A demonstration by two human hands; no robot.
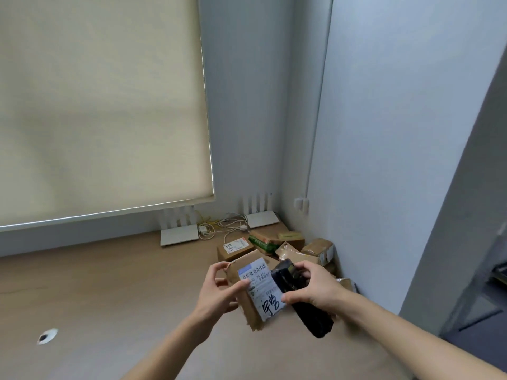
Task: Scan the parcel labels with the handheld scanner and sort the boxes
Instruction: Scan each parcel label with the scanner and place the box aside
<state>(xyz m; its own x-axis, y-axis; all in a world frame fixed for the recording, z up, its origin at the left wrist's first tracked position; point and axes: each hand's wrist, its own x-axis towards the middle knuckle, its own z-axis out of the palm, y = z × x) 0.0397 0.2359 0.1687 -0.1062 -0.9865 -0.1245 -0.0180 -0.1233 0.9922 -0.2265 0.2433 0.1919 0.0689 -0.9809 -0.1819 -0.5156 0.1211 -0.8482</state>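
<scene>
Left hand (219, 292) pinches box (247, 297) by its edges, label (260, 289) up; right hand (312, 289) wraps scanner (301, 297), tilted over label.

Tilted brown parcel (248, 292) with white label (260, 287) up, black scanner (299, 294) just beside.

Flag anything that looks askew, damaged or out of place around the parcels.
The cardboard parcels in the corner lie in a jumbled heap, tilted against each other. Loose cables tangle between the two white routers. The held box and its label show no clear damage.
</scene>
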